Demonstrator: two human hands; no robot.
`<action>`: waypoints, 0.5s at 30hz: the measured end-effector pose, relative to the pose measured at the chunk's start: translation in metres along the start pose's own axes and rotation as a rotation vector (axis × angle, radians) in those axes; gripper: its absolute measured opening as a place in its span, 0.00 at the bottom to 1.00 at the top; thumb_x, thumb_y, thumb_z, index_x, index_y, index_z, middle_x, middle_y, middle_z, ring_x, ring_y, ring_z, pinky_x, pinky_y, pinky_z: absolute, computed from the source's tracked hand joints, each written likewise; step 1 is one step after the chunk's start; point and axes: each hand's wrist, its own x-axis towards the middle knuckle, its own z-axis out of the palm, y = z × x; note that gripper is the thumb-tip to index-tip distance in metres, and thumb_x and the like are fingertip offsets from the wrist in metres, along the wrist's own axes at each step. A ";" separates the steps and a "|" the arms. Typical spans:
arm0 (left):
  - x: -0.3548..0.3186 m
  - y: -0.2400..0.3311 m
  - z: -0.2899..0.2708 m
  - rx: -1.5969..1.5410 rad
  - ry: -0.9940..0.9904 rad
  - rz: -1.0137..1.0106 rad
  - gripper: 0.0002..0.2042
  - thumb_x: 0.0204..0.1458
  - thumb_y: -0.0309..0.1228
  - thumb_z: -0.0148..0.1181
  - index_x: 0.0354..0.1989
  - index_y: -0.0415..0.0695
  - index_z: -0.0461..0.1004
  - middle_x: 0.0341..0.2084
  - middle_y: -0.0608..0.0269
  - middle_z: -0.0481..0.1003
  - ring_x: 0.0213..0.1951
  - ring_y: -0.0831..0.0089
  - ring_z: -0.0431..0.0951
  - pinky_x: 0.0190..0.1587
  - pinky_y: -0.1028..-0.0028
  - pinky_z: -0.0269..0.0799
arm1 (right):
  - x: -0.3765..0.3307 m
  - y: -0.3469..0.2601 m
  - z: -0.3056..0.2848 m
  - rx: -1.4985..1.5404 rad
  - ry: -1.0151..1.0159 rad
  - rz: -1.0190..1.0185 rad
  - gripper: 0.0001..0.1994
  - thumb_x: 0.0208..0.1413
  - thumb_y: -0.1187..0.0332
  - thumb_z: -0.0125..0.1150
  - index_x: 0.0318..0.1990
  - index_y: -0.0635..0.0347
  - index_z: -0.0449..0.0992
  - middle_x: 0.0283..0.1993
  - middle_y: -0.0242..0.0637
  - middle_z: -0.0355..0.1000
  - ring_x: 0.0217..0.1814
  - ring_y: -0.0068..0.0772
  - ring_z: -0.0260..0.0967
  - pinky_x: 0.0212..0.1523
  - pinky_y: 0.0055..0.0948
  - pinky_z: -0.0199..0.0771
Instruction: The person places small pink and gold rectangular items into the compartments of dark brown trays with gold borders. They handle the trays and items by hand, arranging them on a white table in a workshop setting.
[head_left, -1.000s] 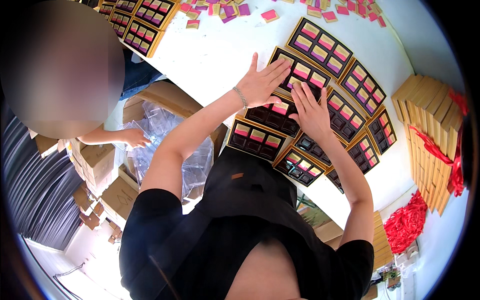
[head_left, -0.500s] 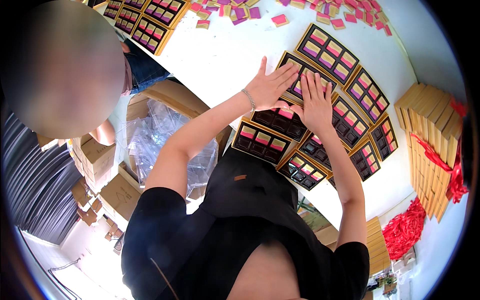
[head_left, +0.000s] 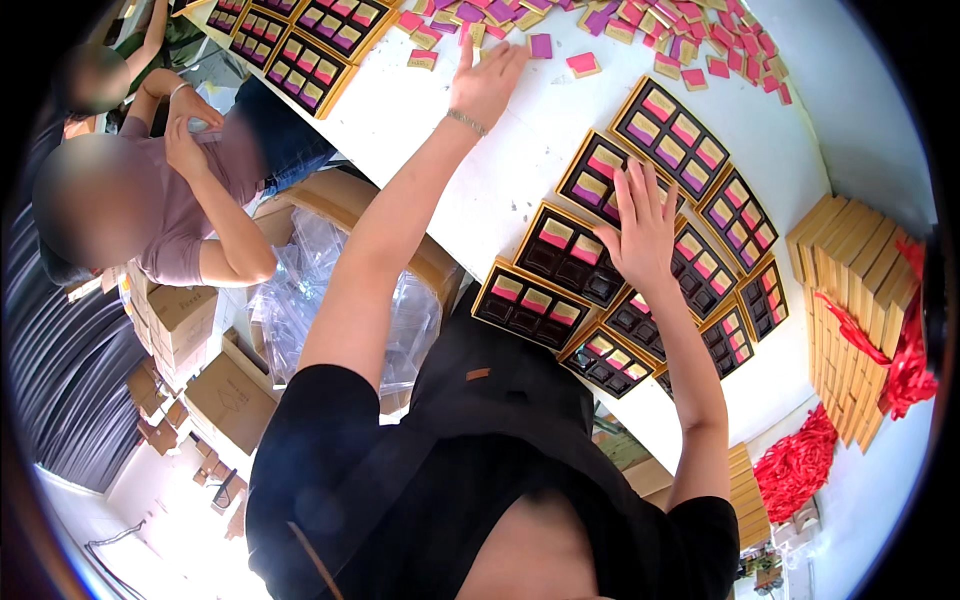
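Stretched out to the far side of the white table, my left hand (head_left: 488,85) has its fingers extended beside scattered small squares in pink, purple and gold (head_left: 540,46). It seems to hold nothing. My right hand (head_left: 645,225) lies with fingers spread over a gold-edged box (head_left: 590,185) with a dark compartment tray, partly hiding it. That box has squares in its visible compartments. Nearer to me, a box (head_left: 530,305) has squares along its far row and bare dark compartments in its near row. A fully filled box (head_left: 670,135) sits farther off.
More filled boxes (head_left: 305,72) stand at the table's far left. An open carton of clear plastic covers (head_left: 330,290) is below the table's left edge. Stacked gold boxes (head_left: 850,300) and red ribbon (head_left: 797,460) are at right. A co-worker (head_left: 190,200) is at left.
My left hand has left the box and moved far and left toward the loose squares. My right hand stays over the boxes, shifted slightly nearer. The co-worker has come more into view.
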 end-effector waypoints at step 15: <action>-0.089 0.036 -0.048 -0.466 0.159 -0.583 0.12 0.47 0.26 0.66 0.42 0.42 0.79 0.41 0.57 0.77 0.40 0.63 0.77 0.42 0.68 0.75 | 0.187 -0.016 0.094 -0.248 0.293 -0.356 0.10 0.45 0.73 0.58 0.38 0.61 0.74 0.37 0.35 0.71 0.41 0.32 0.71 0.34 0.30 0.77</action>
